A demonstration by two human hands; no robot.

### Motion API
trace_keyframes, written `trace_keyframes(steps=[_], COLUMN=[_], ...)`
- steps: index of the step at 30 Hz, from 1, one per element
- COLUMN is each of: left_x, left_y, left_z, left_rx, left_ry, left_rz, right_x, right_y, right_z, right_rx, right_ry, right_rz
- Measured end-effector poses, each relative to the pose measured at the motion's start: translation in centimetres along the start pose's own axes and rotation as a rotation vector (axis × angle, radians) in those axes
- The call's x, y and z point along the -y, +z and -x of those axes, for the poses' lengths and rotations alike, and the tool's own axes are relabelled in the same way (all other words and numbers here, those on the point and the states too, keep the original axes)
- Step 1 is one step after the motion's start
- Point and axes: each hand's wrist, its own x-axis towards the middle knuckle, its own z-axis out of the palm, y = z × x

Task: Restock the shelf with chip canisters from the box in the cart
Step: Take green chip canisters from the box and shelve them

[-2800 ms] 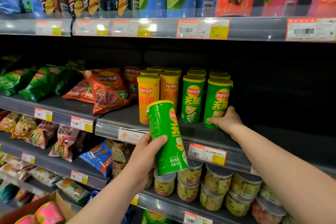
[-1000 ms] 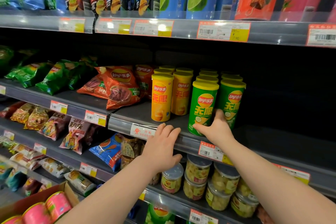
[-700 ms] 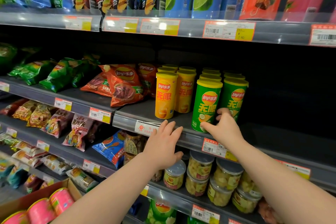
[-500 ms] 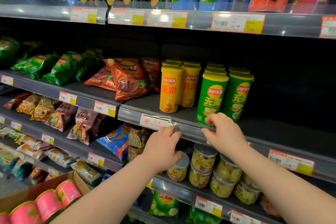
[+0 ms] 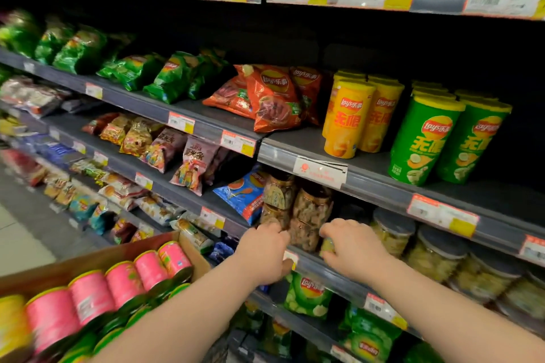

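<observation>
Green chip canisters (image 5: 424,141) stand in rows at the right of the grey middle shelf (image 5: 371,183), with yellow chip canisters (image 5: 348,118) to their left. At the lower left, a cardboard box (image 5: 97,256) holds several canisters lying on their sides, their pink ends (image 5: 124,283) facing me, with green ones below them. My left hand (image 5: 265,253) and my right hand (image 5: 354,247) hang side by side below the middle shelf, in front of the jar shelf. Their fingers are loosely curled and hold nothing. This frame is motion-blurred.
Red chip bags (image 5: 271,97) and green chip bags (image 5: 174,76) lie left of the canisters. Clear snack jars (image 5: 309,209) fill the shelf just behind my hands. Bare shelf (image 5: 501,197) shows to the right of the green canisters. Price tags (image 5: 442,215) line the shelf edges.
The green canister from my left hand now stands at the shelf front. Both hands have dropped from the canister shelf edge to the jar shelf. The view has swung down and left.
</observation>
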Motion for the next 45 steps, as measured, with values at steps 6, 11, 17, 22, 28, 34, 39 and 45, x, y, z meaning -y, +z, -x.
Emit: trace_keyframes(steps=[6, 11, 17, 22, 28, 34, 39, 45], left_x=[5.7, 10.9, 15.1, 17.4, 19.0, 20.7, 21.8, 21.9], left_y=[2.9, 5.6, 7.9, 9.7, 12.0, 14.1, 16.1, 19.0], left_z=[4.5, 9.1, 14.7, 18.2, 21.9, 24.9, 25.1, 23.7], left_rx=[0.047, 0.085, 0.142, 0.199, 0.3, 0.398, 0.498, 0.601], left_ry=[-0.092, -0.197, -0.336, -0.435, -0.591, -0.758, -0.854, -0.989], left_rz=[0.027, 0.05, 0.099, 0.131, 0.183, 0.254, 0.335, 0.428], right_x=[6.4, 12.7, 19.2, 22.7, 25.7, 29.0, 30.5, 31.0], right_y=[1.8, 3.0, 4.5, 6.1, 9.0, 11.8, 14.5, 18.0], right_z=[-2.4, -4.1, -5.6, -6.6, -8.4, -11.2, -13.2, -15.2], right_rx=[0.055, 0.079, 0.161, 0.25, 0.366, 0.494, 0.602, 0.731], right_ry=[-0.093, -0.18, -0.273, -0.343, -0.433, -0.525, -0.582, -0.607], right_rz=[-0.008, -0.03, -0.017, 0.029, 0.049, 0.043, 0.056, 0.068])
